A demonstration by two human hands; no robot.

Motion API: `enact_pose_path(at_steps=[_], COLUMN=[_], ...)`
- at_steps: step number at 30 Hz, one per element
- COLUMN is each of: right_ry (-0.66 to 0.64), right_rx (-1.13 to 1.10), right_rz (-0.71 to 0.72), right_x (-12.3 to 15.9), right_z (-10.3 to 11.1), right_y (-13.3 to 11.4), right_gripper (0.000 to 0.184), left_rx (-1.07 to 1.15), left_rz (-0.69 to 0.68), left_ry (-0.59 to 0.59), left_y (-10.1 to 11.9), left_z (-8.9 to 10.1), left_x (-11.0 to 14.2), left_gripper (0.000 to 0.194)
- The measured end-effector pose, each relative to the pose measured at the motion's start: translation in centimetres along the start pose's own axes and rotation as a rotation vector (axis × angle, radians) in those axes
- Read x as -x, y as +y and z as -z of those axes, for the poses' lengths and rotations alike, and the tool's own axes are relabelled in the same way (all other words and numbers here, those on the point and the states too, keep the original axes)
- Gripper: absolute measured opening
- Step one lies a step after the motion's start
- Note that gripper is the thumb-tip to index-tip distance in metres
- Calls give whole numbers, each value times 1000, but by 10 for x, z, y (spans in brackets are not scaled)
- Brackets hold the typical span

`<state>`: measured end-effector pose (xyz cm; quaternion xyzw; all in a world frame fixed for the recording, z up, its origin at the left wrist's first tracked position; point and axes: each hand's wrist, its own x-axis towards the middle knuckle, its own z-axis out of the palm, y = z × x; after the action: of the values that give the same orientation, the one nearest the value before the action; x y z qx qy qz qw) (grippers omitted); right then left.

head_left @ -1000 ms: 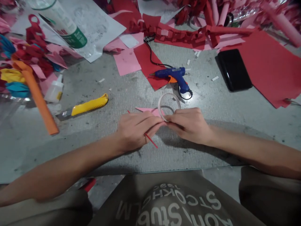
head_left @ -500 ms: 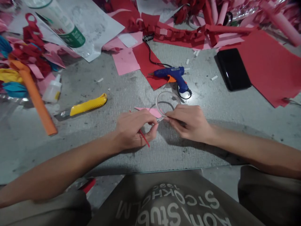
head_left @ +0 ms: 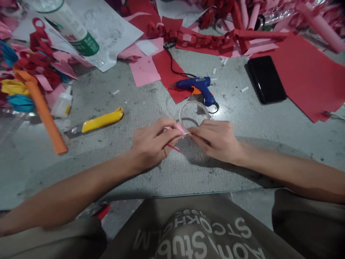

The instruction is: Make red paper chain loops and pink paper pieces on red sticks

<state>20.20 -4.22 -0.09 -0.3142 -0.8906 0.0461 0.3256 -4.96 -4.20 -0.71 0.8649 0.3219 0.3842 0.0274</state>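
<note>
A thin whitish ring that looks like a roll of tape (head_left: 180,114) stands up from the table between my hands. My right hand (head_left: 217,139) pinches its lower edge between thumb and fingers. At the same spot, the closed fingertips of my left hand (head_left: 155,142) hold the whitish end of the tape, almost touching my right fingertips. A narrow red strip (head_left: 174,147) sticks out from under my left fingers, its other part hidden by the hand. Behind these fingers lies a pink paper piece (head_left: 180,127), partly covered.
A blue glue gun (head_left: 201,85) lies just beyond the ring, on red paper. Left are a yellow cutter (head_left: 102,120) with its blade out, an orange paper roll (head_left: 47,118) and a small glue bottle (head_left: 62,103). A black phone-like object (head_left: 266,80) lies right. Paper chains (head_left: 207,40) crowd the back.
My left hand has turned and its fingertips have come closer to my right ones. The red strip has swung from steeply downward to a flatter slant. My right hand stays nearly in place.
</note>
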Motion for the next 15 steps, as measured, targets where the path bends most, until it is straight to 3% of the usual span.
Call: enact_pose_path(at_steps=[4,7,9,13,15], right_ry=[59,151,156,156,202], right_rx=[152,192,162,151,243], right_rz=[101,228,241,27,-122], right_x=[2,4,6,4,-2], right_z=[5,13,21,34,39], right_y=[-1,-2,-2,11,33], right_gripper=[19,27,24,10,10], left_rx=[182,266,227,225,316], left_rz=[119,191,264,362,428], left_ry=[-42,-18,44,334,313], left_y=[9,8,-1,-22,-21], left_z=[1,5,10,20,23], left_x=[-9,-16,-20,-29,-31], left_gripper=[5,7,8,11,10])
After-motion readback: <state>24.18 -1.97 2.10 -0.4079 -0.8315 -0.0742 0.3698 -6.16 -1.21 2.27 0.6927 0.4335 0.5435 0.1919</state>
